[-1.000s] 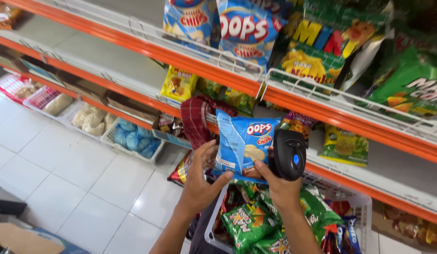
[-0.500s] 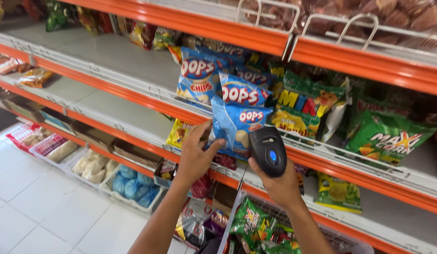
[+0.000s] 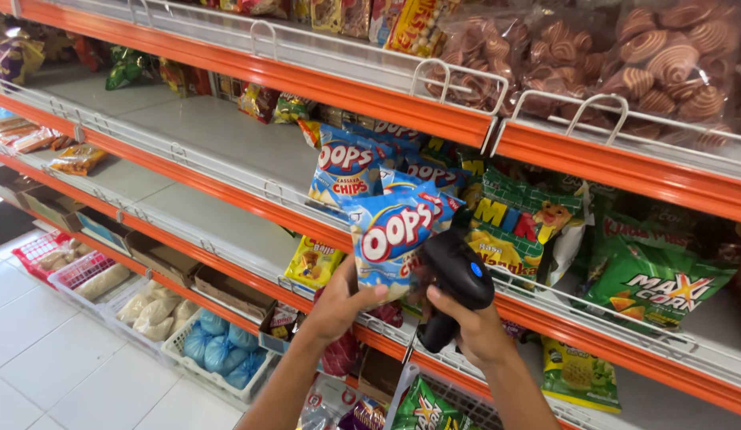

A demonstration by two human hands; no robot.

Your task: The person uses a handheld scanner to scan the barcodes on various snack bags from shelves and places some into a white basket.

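The blue chip bag (image 3: 398, 239) is up higher now, lifted by the left hand (image 3: 343, 302) from the lower shelf level to the row of matching blue bags (image 3: 346, 163). The right hand (image 3: 474, 326) rises with it, and the black scanner (image 3: 454, 287) now sits tight against the bag's right edge.
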